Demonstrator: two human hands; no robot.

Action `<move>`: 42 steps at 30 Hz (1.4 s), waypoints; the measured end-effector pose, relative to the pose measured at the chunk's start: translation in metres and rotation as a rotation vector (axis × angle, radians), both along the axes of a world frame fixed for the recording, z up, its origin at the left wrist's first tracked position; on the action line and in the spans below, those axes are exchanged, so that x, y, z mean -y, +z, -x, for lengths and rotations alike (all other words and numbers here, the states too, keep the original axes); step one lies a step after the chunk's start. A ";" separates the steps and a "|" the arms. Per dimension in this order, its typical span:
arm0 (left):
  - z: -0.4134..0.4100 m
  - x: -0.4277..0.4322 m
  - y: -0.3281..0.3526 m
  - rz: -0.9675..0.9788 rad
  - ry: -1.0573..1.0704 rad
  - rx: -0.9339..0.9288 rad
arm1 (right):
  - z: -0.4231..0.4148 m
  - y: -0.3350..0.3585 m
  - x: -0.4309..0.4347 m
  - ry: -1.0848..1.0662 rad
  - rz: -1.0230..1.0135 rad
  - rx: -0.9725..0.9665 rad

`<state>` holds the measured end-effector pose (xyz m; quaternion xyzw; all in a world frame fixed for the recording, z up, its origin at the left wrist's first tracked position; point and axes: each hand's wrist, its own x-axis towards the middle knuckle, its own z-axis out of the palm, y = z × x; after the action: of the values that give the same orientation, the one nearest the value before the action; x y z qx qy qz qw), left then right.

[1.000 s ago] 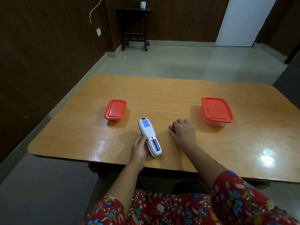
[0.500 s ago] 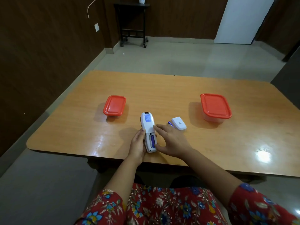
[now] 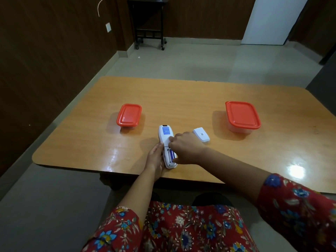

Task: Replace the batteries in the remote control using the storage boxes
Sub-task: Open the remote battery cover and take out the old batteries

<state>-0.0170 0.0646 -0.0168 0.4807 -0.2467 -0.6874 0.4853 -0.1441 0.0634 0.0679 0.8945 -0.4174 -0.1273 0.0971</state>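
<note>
A white remote control (image 3: 165,135) lies face down near the table's front edge, its battery bay uncovered and a blue battery (image 3: 171,154) showing inside. My left hand (image 3: 154,157) presses against the remote's left side, holding it steady. My right hand (image 3: 185,148) rests over the bay, fingertips on the battery. The white battery cover (image 3: 201,134) lies loose on the table to the right. Two clear storage boxes with red lids stand closed: a small one (image 3: 129,115) at the left and a larger one (image 3: 241,115) at the right.
The wooden table (image 3: 181,99) has rounded corners and glare at its right front. Beyond it are a tiled floor, a dark wheeled stand (image 3: 149,22) against the back wall and a white door (image 3: 272,20).
My right hand left the battery cover lying on the table and came back to the remote, its fingers now over the open bay. My left hand stayed on the remote.
</note>
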 end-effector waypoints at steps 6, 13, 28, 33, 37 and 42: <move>0.000 0.000 0.001 0.008 -0.038 0.034 | -0.004 0.000 0.000 -0.039 -0.047 0.025; 0.001 -0.001 0.002 0.024 -0.071 0.088 | -0.008 0.006 -0.003 -0.150 -0.114 0.081; 0.005 -0.002 0.008 -0.002 -0.035 0.056 | 0.006 -0.008 -0.001 -0.103 -0.109 0.178; 0.004 -0.004 0.005 0.018 0.041 0.041 | 0.018 -0.029 -0.013 -0.179 -0.145 0.504; 0.006 -0.002 0.002 -0.011 0.130 0.015 | 0.009 -0.050 -0.033 -0.489 -0.175 0.913; 0.007 -0.004 0.002 0.003 0.152 0.016 | -0.012 -0.064 -0.049 -0.714 -0.060 1.034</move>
<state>-0.0236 0.0689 -0.0152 0.5029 -0.2145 -0.6444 0.5347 -0.1318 0.1121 0.0039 0.6483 -0.6796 0.2855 -0.1907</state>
